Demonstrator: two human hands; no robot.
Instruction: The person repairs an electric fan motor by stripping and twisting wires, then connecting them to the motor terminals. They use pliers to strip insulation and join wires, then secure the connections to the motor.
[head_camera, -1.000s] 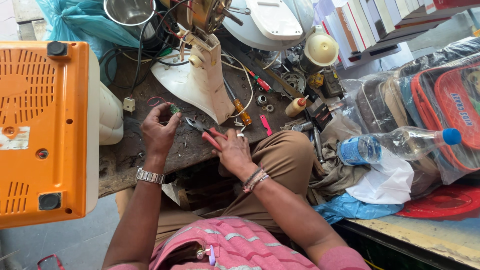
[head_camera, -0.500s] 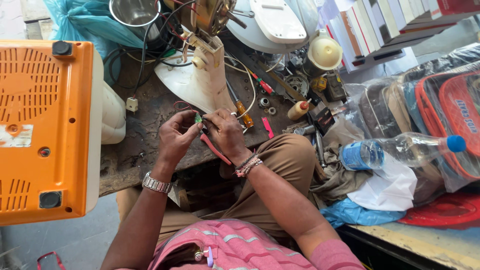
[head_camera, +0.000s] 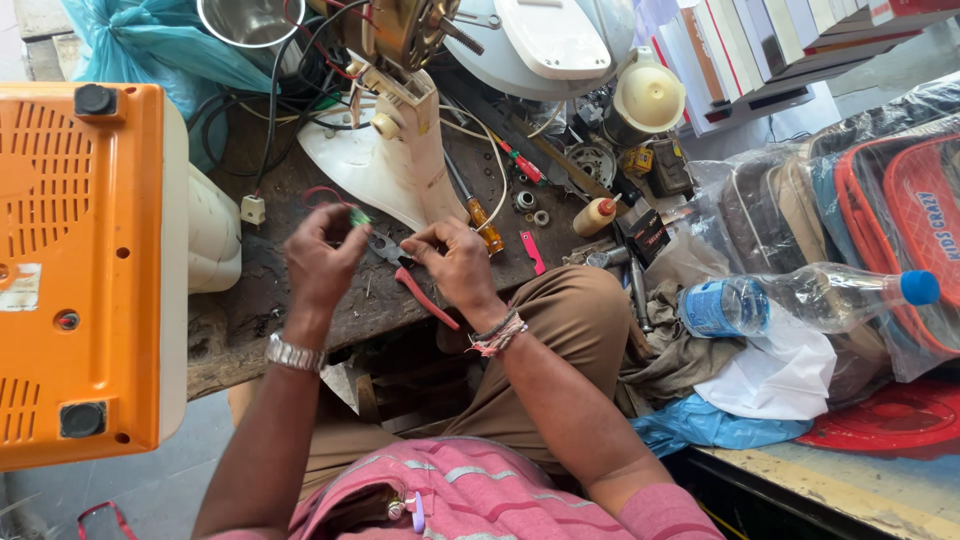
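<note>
left hand (head_camera: 318, 258): I see it raised over the near edge of the tabletop (head_camera: 250, 330), fingers pinched shut on a small green part (head_camera: 358, 217) with a red wire (head_camera: 325, 192) running from it. Metal watch (head_camera: 293, 353) on that wrist.
right hand (head_camera: 455, 265): closed around the red-handled pliers (head_camera: 405, 272), thread bands on the wrist.
pliers: held just above the tabletop's near edge, between my two hands; dark head points at the green part, one red handle sticks out below the right hand toward me. I can't tell whether the nose touches the part.
green part: just beside the pliers' head, at the left fingertips.
white fan base (head_camera: 395, 160): stands mid-tabletop just beyond both hands, brass-coloured motor (head_camera: 400, 30) on top at the far edge.
screwdriver (head_camera: 475, 210): amber handle, lies beside the base, near the right hand.
red clip (head_camera: 532, 252): flat on the tabletop, right of the right hand.
small glue bottle (head_camera: 595, 215): lies toward the tabletop's right edge.
orange casing (head_camera: 80, 270): off the left edge, well apart from the hands.
water bottle (head_camera: 800, 300): lies on cloth and bags past the right edge.
knee (head_camera: 570, 310): brown trousers, tucked against the near edge under the right forearm.
</note>
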